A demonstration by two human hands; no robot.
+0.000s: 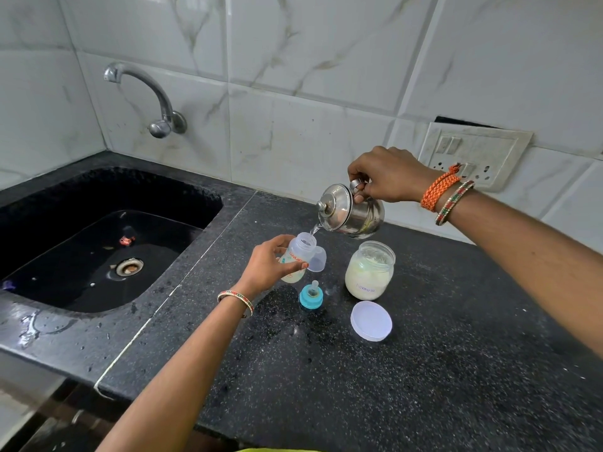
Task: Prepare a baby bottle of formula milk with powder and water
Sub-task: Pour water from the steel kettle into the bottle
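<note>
My left hand [266, 263] grips a clear baby bottle [297, 261] standing on the black counter, its mouth open and whitish powder at its bottom. My right hand [386, 176] holds a small steel kettle [350, 212] by its handle, tilted left; a thin stream of water runs from its spout into the bottle's mouth. An open jar of white formula powder [369, 270] stands to the right of the bottle. The teal nipple ring [311, 295] sits in front of the bottle, and the bottle's clear cap [318, 260] lies just behind it.
The jar's white lid [371, 320] lies flat in front of the jar. A black sink [98, 243] with a wall tap [153, 99] lies to the left. A switch and socket plate [473, 154] is on the tiled wall behind my right wrist. The counter [359, 386] is speckled black stone.
</note>
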